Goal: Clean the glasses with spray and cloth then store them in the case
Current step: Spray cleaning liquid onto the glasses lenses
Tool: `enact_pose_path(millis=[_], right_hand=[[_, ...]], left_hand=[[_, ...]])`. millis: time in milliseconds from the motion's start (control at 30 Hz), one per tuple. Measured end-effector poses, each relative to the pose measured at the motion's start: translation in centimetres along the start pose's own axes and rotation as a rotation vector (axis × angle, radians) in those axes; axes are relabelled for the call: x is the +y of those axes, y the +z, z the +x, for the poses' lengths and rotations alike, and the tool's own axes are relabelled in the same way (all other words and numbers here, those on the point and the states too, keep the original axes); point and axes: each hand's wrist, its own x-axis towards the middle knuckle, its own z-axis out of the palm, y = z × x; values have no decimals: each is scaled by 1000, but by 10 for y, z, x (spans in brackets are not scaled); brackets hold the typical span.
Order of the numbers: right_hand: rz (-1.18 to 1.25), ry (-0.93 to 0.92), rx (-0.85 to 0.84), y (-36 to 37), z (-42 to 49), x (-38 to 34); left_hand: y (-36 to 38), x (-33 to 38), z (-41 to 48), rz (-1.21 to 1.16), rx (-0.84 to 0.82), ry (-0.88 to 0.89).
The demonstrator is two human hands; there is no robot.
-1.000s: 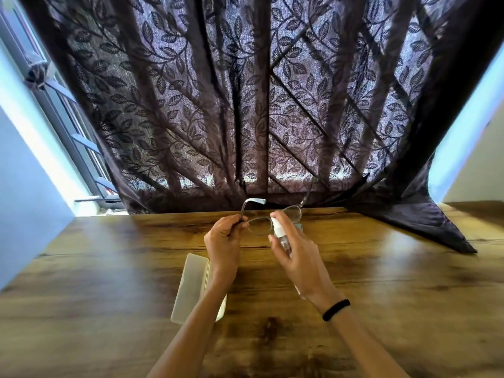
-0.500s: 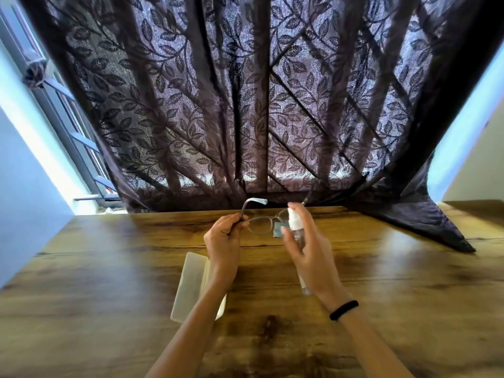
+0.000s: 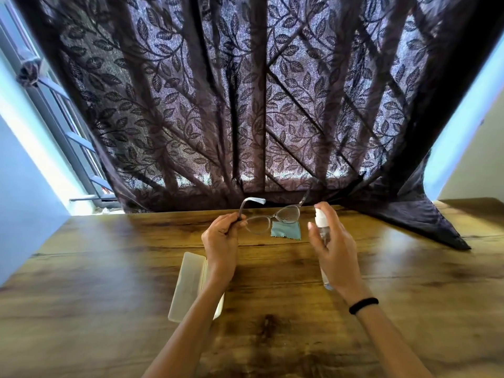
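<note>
My left hand pinches the clear-framed glasses by the left hinge and holds them above the wooden table, temples unfolded and pointing away. My right hand grips a small clear spray bottle with a white nozzle, index finger on top, a short way right of the lenses. A small teal cleaning cloth lies flat on the table under the glasses. The pale glasses case lies open on the table, partly hidden by my left forearm.
A dark leaf-patterned curtain hangs behind the table's far edge, and its corner drapes onto the table at the right. A window with bars is at the left.
My right hand has moved the spray bottle to the right, away from the lenses, which uncovers the teal cloth. My left hand and the glasses have stayed nearly still.
</note>
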Motion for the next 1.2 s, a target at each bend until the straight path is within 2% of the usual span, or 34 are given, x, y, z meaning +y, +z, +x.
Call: enact_pose_path(millis=[133,300,533,1000,1100,1200], right_hand=[[120,87,108,2,0,6],[232,192,74,1,-7,26],[80,288,69,0,-17,51],[78,425,69,-3,-25,53],[-6,362,188,-4,-20,48],[-152,179,293,-4,-8,35]], left_hand=[[-1,1,1,7,10,5],[-4,2,0,6,10,4],[-2,5,-2,-2,9,4],[-3,-1,0,-4,41,-2],[-5,-2,2,17,47,9],[-7,-3,6,28,67,0]])
